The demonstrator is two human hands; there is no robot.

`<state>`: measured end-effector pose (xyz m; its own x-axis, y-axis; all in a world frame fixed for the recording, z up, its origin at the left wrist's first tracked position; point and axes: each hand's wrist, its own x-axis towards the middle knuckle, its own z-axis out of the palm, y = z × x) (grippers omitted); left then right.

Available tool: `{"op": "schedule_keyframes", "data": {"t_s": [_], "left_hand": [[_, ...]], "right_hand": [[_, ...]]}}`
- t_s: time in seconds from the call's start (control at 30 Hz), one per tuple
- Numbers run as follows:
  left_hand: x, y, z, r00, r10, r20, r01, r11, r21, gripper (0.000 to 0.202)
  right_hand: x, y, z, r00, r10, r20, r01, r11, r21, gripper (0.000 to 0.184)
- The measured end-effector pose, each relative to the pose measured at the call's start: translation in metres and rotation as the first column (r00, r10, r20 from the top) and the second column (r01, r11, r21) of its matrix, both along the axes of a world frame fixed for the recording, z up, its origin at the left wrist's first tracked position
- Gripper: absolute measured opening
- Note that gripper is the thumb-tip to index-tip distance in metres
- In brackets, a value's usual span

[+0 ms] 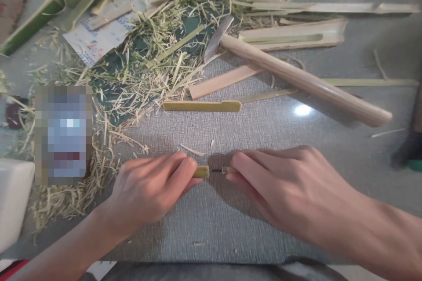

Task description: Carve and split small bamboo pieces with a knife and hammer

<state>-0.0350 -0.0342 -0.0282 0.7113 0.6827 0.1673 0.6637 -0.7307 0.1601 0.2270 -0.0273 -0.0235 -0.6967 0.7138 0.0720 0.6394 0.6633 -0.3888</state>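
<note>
From the left grip [152, 186], a bamboo piece [202, 171] juts rightward.

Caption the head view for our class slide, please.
The left hand holds a bamboo piece, the right hand a thin-tipped tool; a hammer lies beyond.

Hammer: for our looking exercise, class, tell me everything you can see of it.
The hammer has a slim grey head, seemingly metal, and a long pale handle that looks like smooth wood, ending bluntly. It lies beyond the hands, the head at the upper left by the shavings, the handle slanting down to the right over the grey table. In the picture it overlaps some pale strips; whether it presses on them is unclear. Neither the left hand nor the right hand touches it.
</note>
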Motion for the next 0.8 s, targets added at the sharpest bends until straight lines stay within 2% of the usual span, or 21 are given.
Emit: {"op": "schedule_keyframes", "data": {"t_s": [0.27,0.37,0.57,0.73,0.8], "left_hand": [[0.003,0.002,0.0,1.0,-0.02,-0.022,0.021,0.998,0.058,0.027],[0.003,0.001,0.0,1.0,-0.018,-0.025,0.019,0.997,0.073,0.025],[0.002,0.001,-0.002,0.999,-0.022,-0.034,0.025,0.996,0.089,0.025],[0.002,0.0,-0.002,0.999,-0.011,-0.045,0.016,0.994,0.112,0.025],[0.001,0.0,-0.002,0.999,-0.011,-0.043,0.016,0.993,0.118,0.025]], "right_hand": [[0.001,-0.001,0.004,0.993,0.07,0.097,-0.071,0.998,-0.001,0.013],[0.0,-0.001,0.006,0.991,0.077,0.109,-0.078,0.997,0.003,0.014],[-0.006,0.001,0.012,0.989,0.08,0.122,-0.071,0.995,-0.076,0.016],[-0.009,0.003,0.02,0.97,0.089,0.228,-0.108,0.992,0.07,0.014],[-0.008,0.004,0.021,0.957,0.115,0.267,-0.14,0.987,0.078,0.014]]}}
